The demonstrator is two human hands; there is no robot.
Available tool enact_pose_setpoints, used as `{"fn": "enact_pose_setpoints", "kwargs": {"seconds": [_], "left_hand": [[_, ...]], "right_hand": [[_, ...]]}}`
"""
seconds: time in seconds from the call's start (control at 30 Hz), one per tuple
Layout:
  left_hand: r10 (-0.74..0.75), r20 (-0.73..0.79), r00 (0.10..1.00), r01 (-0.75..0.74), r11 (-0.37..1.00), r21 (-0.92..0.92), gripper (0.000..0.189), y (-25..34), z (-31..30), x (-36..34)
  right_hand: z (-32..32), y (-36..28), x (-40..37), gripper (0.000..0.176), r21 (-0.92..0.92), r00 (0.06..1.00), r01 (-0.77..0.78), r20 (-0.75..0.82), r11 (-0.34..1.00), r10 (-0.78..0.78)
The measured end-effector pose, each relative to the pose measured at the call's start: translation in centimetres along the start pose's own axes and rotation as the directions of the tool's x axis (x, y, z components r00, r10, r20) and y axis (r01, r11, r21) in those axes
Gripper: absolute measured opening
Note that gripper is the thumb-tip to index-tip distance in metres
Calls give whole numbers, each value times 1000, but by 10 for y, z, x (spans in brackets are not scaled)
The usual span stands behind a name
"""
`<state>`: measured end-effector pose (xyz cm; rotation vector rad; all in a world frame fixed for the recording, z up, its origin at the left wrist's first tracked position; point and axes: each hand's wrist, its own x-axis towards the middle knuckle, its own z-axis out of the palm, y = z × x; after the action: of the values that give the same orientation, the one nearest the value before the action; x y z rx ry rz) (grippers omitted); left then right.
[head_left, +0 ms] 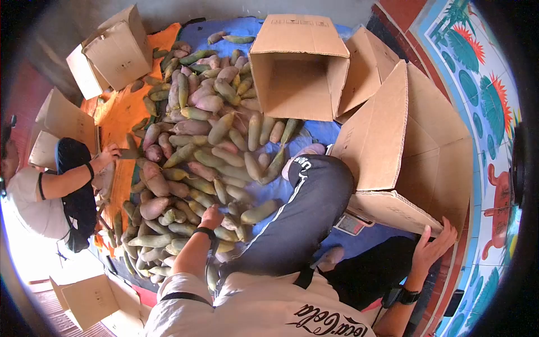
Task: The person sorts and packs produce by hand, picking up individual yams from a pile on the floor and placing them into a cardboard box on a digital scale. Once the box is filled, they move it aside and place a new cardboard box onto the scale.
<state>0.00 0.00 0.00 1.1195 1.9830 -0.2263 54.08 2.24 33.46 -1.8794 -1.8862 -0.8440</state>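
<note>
My left hand is down among the long green and purple radishes of a large pile, its fingers curled. Whatever it holds, if anything, is hidden. At the right, my right hand grips the near edge of a big open cardboard box, the thumb apart from the fingers. This box leans towards the pile beside my bent knee, and the part of its inside that I see is bare cardboard. Partly under it shows a scale with a small display.
Another open box lies on its side beyond the pile, with a further carton beside it. Blue sheeting and an orange sheet cover the floor. At the left, another person's hand holds a flat dark tool near the radishes.
</note>
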Motion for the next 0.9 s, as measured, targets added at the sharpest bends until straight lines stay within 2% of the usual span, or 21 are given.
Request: {"fn": "enact_pose_setpoints", "kwargs": {"seconds": [0.1, 0.17, 0.2, 0.27, 0.37, 0.47, 0.57, 0.63, 0.7, 0.77, 0.8, 0.9], "left_hand": [[14, 5, 1000, -14, 999, -50, 49, 4, 7, 10], [160, -93, 983, -159, 987, 12, 47, 14, 5, 7], [99, -118, 988, -100, 995, 2, 46, 27, 5, 12], [120, -93, 988, -123, 992, -26, 46, 34, 8, 28], [182, -37, 983, -184, 982, -47, 51, 51, 7, 37], [262, -113, 958, -268, 962, -47, 54, 68, 13, 49], [224, -149, 963, -236, 970, -65, 55, 76, 11, 64], [261, -172, 950, -274, 960, -52, 55, 73, 5, 77], [140, -342, 929, -147, 989, 4, 49, 68, 0, 89], [30, -365, 931, -43, 999, -29, 47, 79, -38, 66], [11, -452, 892, -30, 999, -35, 45, 75, -44, 70], [-141, -416, 898, 83, 984, -155, 48, 62, -65, 77]], "right_hand": [[2, 1, -1, 45, 3, 999, -14, 32, 1000, 13], [2, 3, -2, 45, 12, 998, -39, 48, 999, 38], [3, 3, -2, 45, 7, 998, -38, 47, 999, 37], [4, 1, -3, 45, -61, 999, -32, -2, 998, 32], [4, 4, -6, 47, -31, 998, -50, 27, 998, 51], [3, 6, -7, 48, -39, 998, -59, 31, 997, 60], [3, 6, -8, 50, -36, 999, -50, 20, 998, 51], [1, 4, -5, 47, -46, 999, -30, 12, 998, 31], [2, 2, -3, 44, -51, 1000, -11, 1, 999, 11], [2, 2, -5, 47, -50, 1000, -4, -23, 999, 3], [3, 4, -6, 47, -49, 1000, -2, -17, 999, 1], [5, 12, -8, 48, -17, 1000, -7, -11, 1000, 7]]}}
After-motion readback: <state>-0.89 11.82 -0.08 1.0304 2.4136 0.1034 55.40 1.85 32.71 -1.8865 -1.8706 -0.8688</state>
